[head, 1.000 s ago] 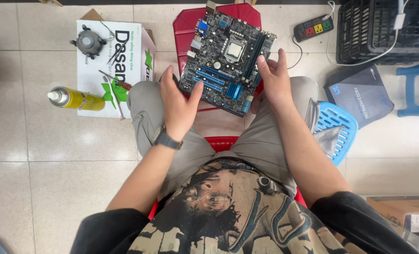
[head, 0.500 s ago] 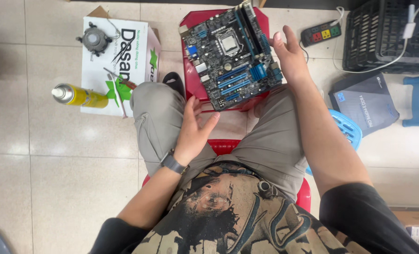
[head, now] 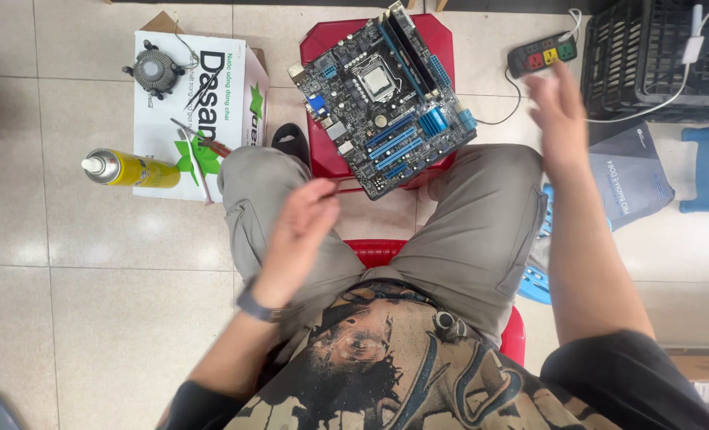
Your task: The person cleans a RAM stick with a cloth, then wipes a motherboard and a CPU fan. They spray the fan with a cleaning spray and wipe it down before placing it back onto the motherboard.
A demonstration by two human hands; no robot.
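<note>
Left hand (head: 300, 232) is hovering over the left thigh, fingers loosely open, gripping nothing. Right hand (head: 560, 111) is hanging past the right knee, blurred, fingers spread, empty. Motherboard (head: 384, 99) is lying flat on the red stool (head: 322, 151) just beyond the knees, touching neither hand. Farther left: yellow spray can (head: 128, 168) on the floor, CPU cooler fan (head: 154, 71) sitting on the white cardboard box (head: 227, 95). Power strip (head: 541, 54) far right.
</note>
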